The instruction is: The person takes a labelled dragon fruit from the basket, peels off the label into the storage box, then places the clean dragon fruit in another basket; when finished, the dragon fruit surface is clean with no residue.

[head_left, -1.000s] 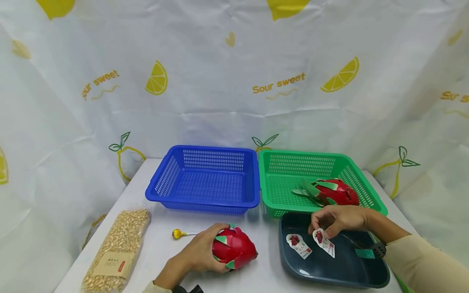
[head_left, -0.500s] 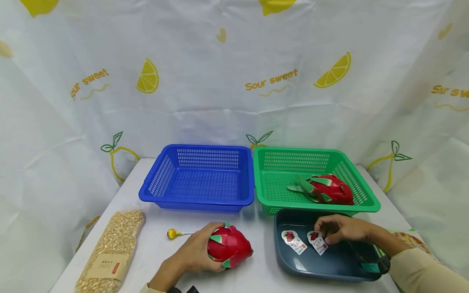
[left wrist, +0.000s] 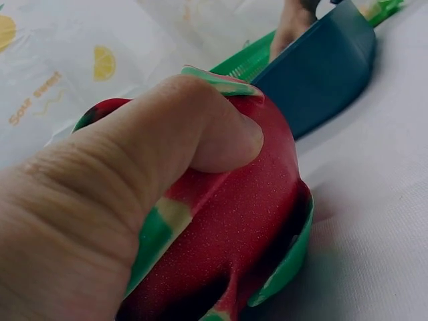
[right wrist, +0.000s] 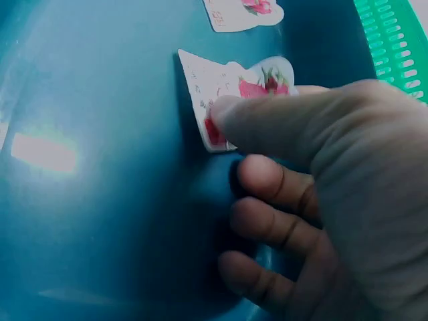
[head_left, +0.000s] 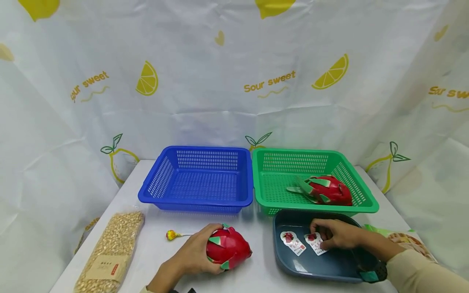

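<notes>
My left hand (head_left: 198,252) grips a red dragon fruit (head_left: 230,247) with green scales, which rests on the white table. Close up in the left wrist view, the thumb lies across the fruit's red skin (left wrist: 247,200). Inside a dark blue basin (head_left: 315,268), my right hand (head_left: 337,234) pinches a white dragon fruit sticker (head_left: 315,243) between thumb and index finger. The sticker's upper part and pointed end show past the thumb in the right wrist view. A matching sticker (head_left: 293,243) lies beside it on the basin floor.
Behind stand a blue basket (head_left: 209,183) and a green basket (head_left: 278,187), the latter holding another dragon fruit (head_left: 331,190). A lollipop (head_left: 172,235) lies left of my left hand, near a bag of corn kernels (head_left: 117,240). A printed package (head_left: 406,240) sits right of the basin.
My right hand has lowered the sticker toward the basin floor, closer to the other one. The left hand keeps its grip on the dragon fruit. The head view has shifted slightly.
</notes>
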The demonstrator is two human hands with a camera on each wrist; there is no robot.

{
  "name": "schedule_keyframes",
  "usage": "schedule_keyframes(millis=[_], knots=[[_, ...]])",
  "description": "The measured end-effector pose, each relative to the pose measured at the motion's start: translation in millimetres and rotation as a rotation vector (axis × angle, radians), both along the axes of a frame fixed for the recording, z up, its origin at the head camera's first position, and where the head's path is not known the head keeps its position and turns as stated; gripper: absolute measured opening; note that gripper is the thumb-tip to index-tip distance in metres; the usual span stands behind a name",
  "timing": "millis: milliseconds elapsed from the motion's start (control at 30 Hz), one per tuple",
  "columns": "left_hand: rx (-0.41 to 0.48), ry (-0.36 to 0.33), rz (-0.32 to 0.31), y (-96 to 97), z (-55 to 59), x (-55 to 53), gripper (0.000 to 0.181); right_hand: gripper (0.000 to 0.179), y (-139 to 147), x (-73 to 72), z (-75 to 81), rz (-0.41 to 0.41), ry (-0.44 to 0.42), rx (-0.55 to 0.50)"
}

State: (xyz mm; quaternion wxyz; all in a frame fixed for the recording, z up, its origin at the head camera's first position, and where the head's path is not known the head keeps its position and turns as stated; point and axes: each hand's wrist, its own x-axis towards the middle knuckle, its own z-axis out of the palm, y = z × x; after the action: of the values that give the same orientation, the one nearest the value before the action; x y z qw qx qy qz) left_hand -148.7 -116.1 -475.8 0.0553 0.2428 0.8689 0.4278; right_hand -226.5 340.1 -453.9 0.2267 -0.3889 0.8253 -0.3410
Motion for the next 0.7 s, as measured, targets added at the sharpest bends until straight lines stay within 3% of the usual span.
schedule_keyframes(millis=[367, 533, 700], knots=[[-0.002, 0.016, -0.004, 0.4, -2.6, -0.5, 0.086, 0.036, -13, 6.0, 4.9, -0.151, 0.215, 0.216], [0.004, -0.025, 0.003, 0.8, -0.7, 0.1, 0.087, 0.039, -12, 9.8, 22.0, -0.158, 0.146, 0.238], [0.003, -0.051, 0.009, 0.1, 1.7, 0.4, 0.088, 0.04, -9, 18.6, 45.9, -0.114, 0.025, 0.19]])
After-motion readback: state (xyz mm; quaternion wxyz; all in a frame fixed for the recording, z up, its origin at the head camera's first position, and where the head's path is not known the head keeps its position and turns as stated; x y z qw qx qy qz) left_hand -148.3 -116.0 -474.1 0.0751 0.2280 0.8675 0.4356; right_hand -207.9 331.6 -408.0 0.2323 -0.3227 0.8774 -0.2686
